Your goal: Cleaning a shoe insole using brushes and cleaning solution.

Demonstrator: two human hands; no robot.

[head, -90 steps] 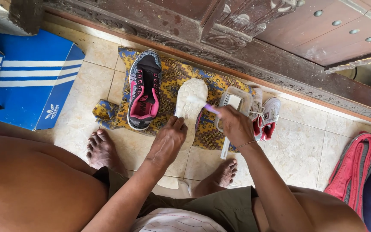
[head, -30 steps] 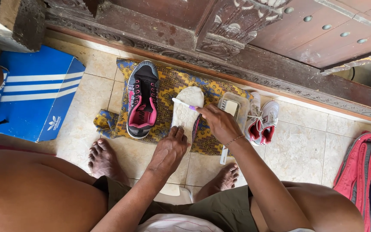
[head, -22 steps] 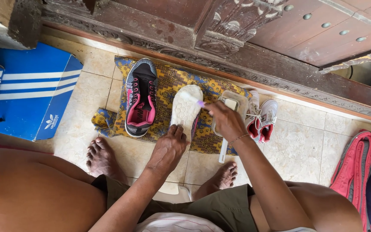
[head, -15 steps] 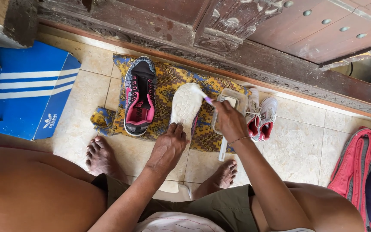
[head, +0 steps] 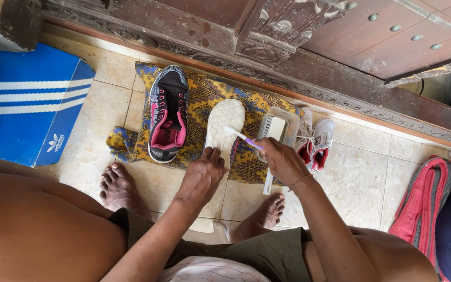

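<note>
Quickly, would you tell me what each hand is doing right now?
Left hand: open, pressing down the overturned shoe.
Right hand: closed around a toothbrush.

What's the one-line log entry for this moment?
left hand: pins upturned shoe on patterned cloth | right hand: holds toothbrush, head on white sole | black-pink shoe: beside, upright
</note>
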